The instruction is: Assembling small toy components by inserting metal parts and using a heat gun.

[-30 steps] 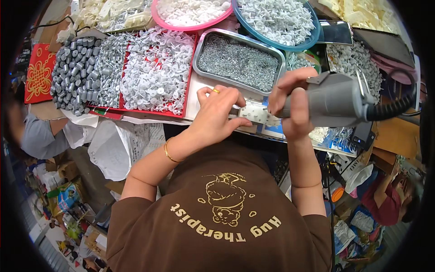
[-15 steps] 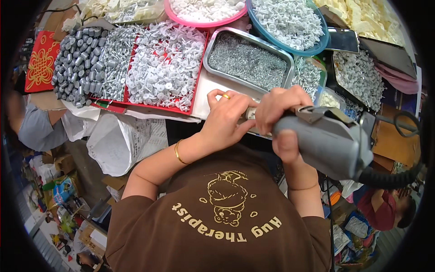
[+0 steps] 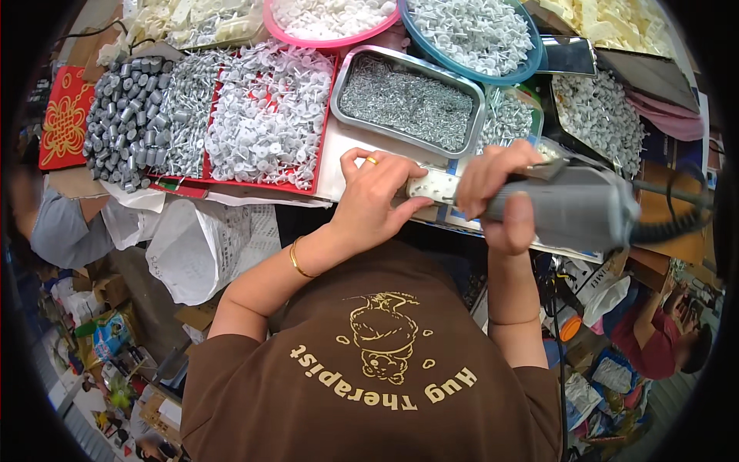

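Note:
My left hand [image 3: 375, 192] pinches the left end of a small white plastic piece [image 3: 433, 187] dotted with little holes or pins, holding it low at the table's near edge. In my right hand [image 3: 496, 185] is a grey electric screwdriver [image 3: 566, 215], lying almost level, its coiled cord trailing off to the right. The tool's tip points left, close to the white piece; whether it touches cannot be made out. A metal tray [image 3: 476, 123] of tiny silver screws sits just beyond my hands.
Left of the tray, a red box [image 3: 326, 123] holds white disc-headed parts, with grey cylinders [image 3: 127, 115] beside it. A pink basin [image 3: 308, 38] and a teal basin [image 3: 462, 73] stand behind. A phone [image 3: 570, 58] lies at right. A white bag [image 3: 188, 254] hangs at the near edge.
My right hand and the screwdriver have moved right, away from my left hand, and the tool has tipped closer to level. The white piece now shows between my hands.

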A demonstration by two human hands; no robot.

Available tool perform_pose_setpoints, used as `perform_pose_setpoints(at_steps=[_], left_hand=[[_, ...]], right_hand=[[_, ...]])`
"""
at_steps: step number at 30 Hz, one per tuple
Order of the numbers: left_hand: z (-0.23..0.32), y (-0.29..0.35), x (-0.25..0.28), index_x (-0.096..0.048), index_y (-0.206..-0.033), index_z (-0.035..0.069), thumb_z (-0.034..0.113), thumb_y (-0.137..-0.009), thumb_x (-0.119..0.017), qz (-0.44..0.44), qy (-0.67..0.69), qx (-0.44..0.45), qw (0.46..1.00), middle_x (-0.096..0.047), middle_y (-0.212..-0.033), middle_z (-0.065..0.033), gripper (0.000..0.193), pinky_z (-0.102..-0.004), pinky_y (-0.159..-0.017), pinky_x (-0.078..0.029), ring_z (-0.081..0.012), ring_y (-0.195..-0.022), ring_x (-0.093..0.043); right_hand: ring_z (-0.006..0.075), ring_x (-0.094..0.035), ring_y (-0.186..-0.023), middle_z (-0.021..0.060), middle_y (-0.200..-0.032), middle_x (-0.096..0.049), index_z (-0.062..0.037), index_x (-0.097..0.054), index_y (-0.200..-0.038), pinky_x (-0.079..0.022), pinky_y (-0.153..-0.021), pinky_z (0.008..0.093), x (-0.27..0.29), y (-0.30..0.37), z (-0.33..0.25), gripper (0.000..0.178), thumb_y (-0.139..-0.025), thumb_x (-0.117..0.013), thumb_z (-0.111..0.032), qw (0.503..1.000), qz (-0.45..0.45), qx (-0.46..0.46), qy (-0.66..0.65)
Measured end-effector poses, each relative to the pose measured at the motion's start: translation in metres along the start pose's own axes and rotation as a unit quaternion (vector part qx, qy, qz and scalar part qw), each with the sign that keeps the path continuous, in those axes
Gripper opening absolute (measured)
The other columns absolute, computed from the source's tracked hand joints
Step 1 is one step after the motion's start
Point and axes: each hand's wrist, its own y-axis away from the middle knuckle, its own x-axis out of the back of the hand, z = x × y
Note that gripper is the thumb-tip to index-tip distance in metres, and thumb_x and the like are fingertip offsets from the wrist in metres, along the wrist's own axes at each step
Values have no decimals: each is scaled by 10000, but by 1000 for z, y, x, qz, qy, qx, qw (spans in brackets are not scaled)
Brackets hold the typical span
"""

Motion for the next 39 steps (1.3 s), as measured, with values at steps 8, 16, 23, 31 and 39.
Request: perform_pose_setpoints(at_steps=[8, 16, 23, 31, 39], left_hand=[[-2, -2, 2, -654, -1093, 102, 255, -779, -830, -35, -1, 2, 999, -675, -1010, -20, 391, -460, -998, -298, -228, -985, -621], [16, -20, -6, -682, -1065, 141, 139, -782, -751, -40, -49, -176, 982, -647, -1256, -56, 292, -483, -1016, -361, -262, -1189, -578], [6, -23, -24, -698, -1007, 92, 10, -725, -703, -108, 76, -163, 978, -642, -1215, -80, 294, -454, -956, -465, -305, -1138, -576], [10, -31, -18, -696, -988, 108, -56, -686, -681, -146, 64, -169, 973, -620, -1210, -92, 344, -430, -931, -454, -332, -1096, -543], [10, -31, -16, -674, -984, 118, -42, -695, -697, -156, 50, -159, 974, -597, -1222, -97, 332, -442, -943, -446, -330, -1128, -536]], right_hand=[[127, -489, -488, 41, -609, -505, -6, -491, -960, -422, -466, 255, 5, -3, 1, 495, -935, -634, -480, 999, -29, 8, 28], [151, -476, -468, 67, -593, -487, 35, -478, -1155, -445, -425, 306, 34, -4, -23, 1145, -608, -601, -964, 991, 119, 52, -37], [161, -468, -468, 66, -596, -495, 3, -478, -1060, -418, -431, 290, 32, 10, -13, 1188, -535, -457, -1062, 990, 118, 32, -72], [165, -527, -540, 73, -682, -536, 42, -471, -1151, -471, -503, 280, 20, 12, -24, 1295, -439, -568, -1035, 996, 71, -39, 28], [166, -520, -529, 64, -656, -545, 73, -536, -1084, -435, -482, 274, 25, 18, -25, 1217, -544, -556, -1018, 995, 50, -44, 80]])
